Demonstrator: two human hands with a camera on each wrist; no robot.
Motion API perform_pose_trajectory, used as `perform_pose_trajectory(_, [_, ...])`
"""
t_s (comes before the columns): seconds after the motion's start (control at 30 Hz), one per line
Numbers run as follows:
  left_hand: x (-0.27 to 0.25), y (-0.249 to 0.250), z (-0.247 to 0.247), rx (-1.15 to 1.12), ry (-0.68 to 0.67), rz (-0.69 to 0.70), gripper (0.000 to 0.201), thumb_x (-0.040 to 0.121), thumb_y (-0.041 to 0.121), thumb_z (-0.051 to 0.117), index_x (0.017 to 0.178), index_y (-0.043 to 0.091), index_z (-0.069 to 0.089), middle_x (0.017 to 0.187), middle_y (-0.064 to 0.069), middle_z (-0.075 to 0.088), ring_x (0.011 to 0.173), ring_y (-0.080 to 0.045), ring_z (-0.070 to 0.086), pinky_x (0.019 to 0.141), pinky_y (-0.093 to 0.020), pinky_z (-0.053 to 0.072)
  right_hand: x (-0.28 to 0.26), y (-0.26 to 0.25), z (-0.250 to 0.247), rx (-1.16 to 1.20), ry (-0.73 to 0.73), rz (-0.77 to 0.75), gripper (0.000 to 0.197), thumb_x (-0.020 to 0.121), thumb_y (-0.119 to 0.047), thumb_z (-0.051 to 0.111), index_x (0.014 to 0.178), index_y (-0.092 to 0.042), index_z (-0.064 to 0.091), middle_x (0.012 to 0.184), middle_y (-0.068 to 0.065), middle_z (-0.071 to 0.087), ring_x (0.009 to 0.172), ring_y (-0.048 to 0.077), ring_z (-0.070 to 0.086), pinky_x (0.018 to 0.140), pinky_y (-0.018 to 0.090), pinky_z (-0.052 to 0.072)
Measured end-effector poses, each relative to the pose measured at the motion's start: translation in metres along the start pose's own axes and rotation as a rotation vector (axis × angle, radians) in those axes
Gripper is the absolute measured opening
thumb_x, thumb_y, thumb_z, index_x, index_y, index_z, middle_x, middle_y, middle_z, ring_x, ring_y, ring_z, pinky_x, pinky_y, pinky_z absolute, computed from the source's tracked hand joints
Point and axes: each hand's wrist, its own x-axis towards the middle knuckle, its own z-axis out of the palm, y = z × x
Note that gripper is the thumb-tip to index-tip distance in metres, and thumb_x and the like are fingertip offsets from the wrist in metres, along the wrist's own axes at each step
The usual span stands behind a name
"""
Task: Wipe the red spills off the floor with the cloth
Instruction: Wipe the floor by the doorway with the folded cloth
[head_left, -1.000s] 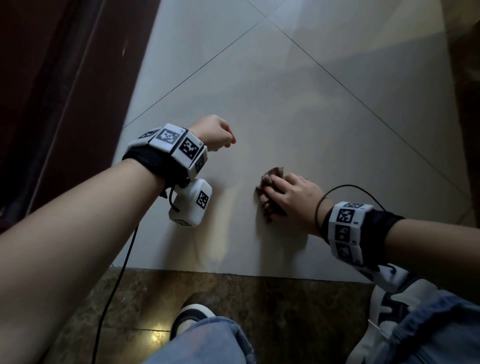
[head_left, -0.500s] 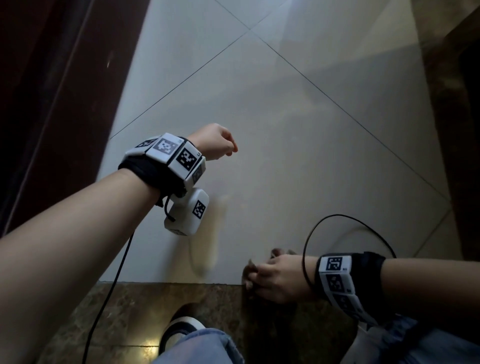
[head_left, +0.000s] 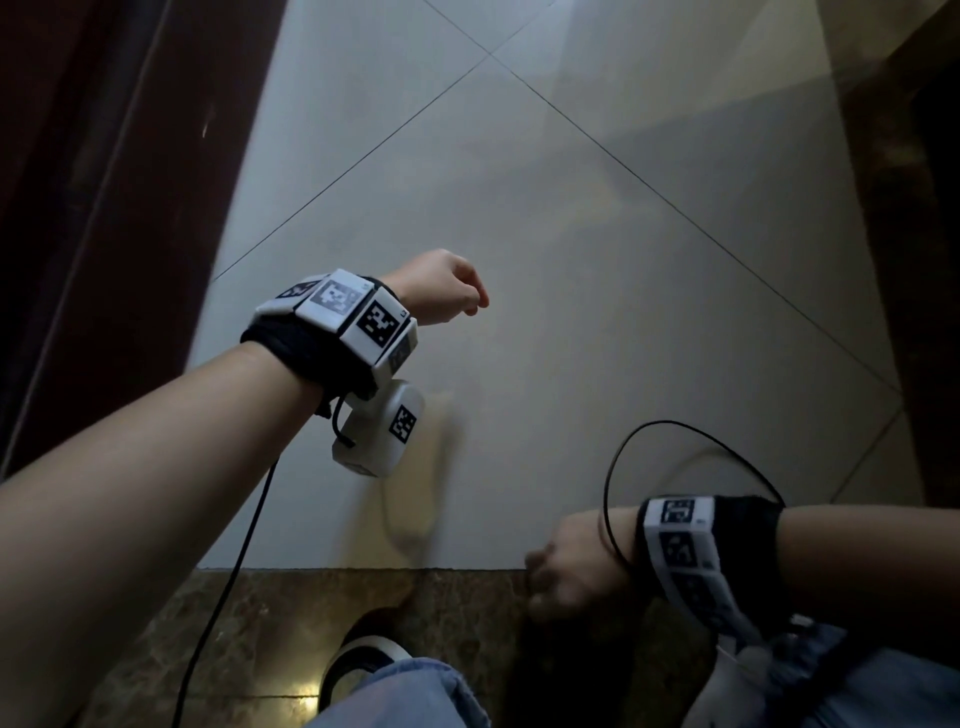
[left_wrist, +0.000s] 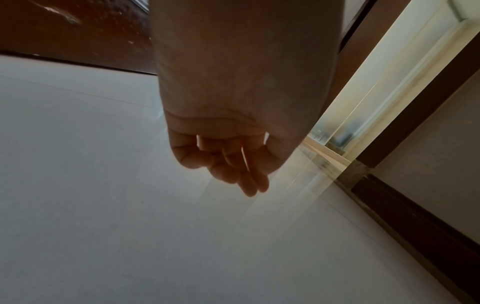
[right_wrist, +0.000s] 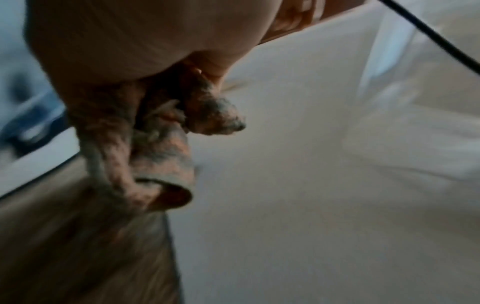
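Since a second ago, your right hand (head_left: 574, 569) has drawn the cloth (right_wrist: 161, 148) back from mid-tile to the floor's (head_left: 571, 291) near edge.
Its fingers bunch the stained cloth, lifted clear, probably because wiping is finished. Your left hand (head_left: 441, 287) hangs loosely curled, holding nothing, above pale tiles; no red spills show.
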Motion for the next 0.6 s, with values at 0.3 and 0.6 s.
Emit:
perform_pose_trajectory(0.3, [0.016,0.012,0.01,-0.009,0.016,0.021,0.03,0.089,0.002,0.044,0.105,0.007,0.069,0.09,-0.005,0.063,0.059,-0.001,0.047,0.041,0.001,0.034,-0.041,0.096,-0.022,-0.052,0.911,0.587,0.02,0.073,-0.025,0.062,0.079,-0.009,0.073,0.078,0.01,0.072,0.064,0.032,0.067,0.045,0.029,0.054])
perform_pose_trajectory(0.6, [0.045,0.069,0.044,-0.033,-0.055,0.126,0.031,0.087,0.001,0.044,0.103,0.006,0.069,0.072,0.003,0.06,0.047,0.006,0.053,0.044,-0.002,0.036,-0.105,0.153,-0.02,0.376,1.121,1.352,0.032,0.092,-0.021,0.051,0.119,-0.01,0.063,0.123,0.014,0.062,0.115,0.034,0.053,0.095,0.033,0.041])
